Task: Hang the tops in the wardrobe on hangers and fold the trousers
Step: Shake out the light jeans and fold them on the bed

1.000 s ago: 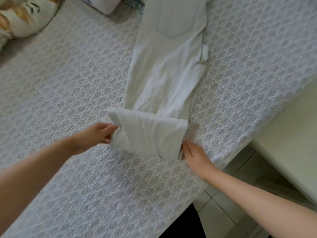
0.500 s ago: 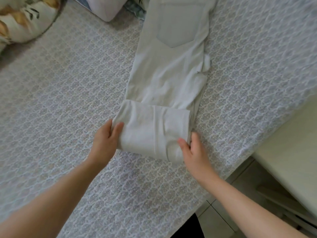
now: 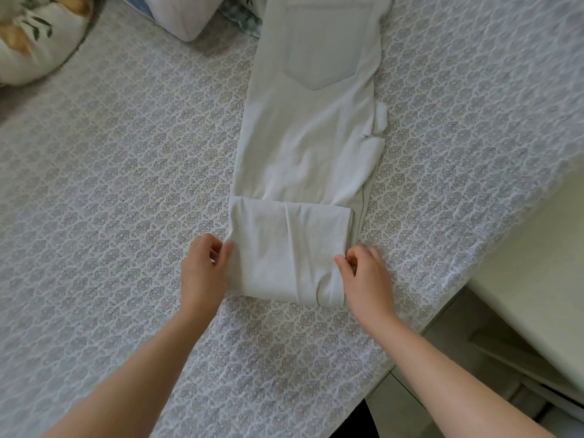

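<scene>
Folding the pale cream trousers (image 3: 309,147) looks to be the step in hand. They lie lengthwise down the grey-and-white patterned bedspread (image 3: 110,184), with the waist and patch pocket (image 3: 322,49) at the far end and the leg ends doubled into a thick flat fold (image 3: 287,248) at the near end.

At far left a round floral cushion (image 3: 28,36) sits well apart from the work, and a plain white pillow (image 3: 183,17) lies near the waistband. The left hand (image 3: 205,270) has its fingers curled round the fold's left edge, thumb against the cloth. Across the fold, the right hand (image 3: 368,279) pinches the right edge with its thumb on top — so both hands are closed on the trousers.

To make the next turn well, I would lift both edges together and level. I would carry the fold straight up the leg — not skewed toward the small loose flap (image 3: 380,118) jutting out on the right — then lay it square with the side seams aligned and press it flat. Further right, a pale cream piece of furniture (image 3: 537,263) stands beside the bed.
</scene>
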Demonstrator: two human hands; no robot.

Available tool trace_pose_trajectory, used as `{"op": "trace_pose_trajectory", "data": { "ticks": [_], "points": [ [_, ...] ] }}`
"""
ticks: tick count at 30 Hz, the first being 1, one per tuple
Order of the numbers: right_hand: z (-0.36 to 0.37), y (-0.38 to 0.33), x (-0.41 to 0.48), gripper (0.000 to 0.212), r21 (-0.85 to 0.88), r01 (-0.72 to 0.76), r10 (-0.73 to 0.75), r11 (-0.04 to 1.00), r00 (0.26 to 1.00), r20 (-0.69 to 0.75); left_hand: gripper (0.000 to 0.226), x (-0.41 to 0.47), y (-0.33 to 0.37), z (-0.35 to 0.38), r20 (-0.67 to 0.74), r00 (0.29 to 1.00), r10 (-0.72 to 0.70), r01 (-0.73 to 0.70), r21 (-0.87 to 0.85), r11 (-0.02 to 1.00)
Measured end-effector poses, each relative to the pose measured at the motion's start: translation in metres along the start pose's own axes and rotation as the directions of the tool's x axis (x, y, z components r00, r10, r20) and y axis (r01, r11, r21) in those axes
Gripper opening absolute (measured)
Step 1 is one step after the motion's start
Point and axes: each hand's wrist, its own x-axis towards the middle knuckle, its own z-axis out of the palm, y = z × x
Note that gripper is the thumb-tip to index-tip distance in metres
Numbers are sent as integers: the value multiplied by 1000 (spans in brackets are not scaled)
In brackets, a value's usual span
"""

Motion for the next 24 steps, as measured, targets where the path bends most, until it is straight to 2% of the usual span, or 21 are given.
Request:
{"op": "trace_pose_trajectory", "data": {
  "ticks": [2,5,7,11,14,16,18,20,24],
  "points": [
    [-6,-5,0,23,69,3,-3,998,1000,4,28,1,9,-4,-41,998,51,-52,-18,999],
    [-34,-7,-3,23,319,-68,65,945,998,22,26,1,21,-15,-129,988,87,-97,-67,993],
    [-47,3,-1,24,391,-133,117,911,991,63,27,4,19,-15,-95,990,103,-109,-52,993],
    [-30,9,2,21,349,-316,263,882,946,189,30,11,-8,3,75,996,-50,46,45,998],
    [-17,5,10,14,345,-377,313,860,922,226,33,16,-12,7,117,987,-114,107,62,992],
    [-20,1,16,6,376,-360,304,854,931,201,33,23,-3,1,78,996,-53,51,27,998],
    [-27,-10,25,12,437,-314,274,843,949,153,33,32,14,-4,44,999,27,-26,-21,999],
    [-31,-24,37,17,430,-259,237,865,966,103,30,44,31,-2,64,996,68,-69,7,998],
    [-24,-36,63,31,140,-167,176,976,983,-48,26,66,45,12,100,993,56,-70,142,987]
  ]
}}
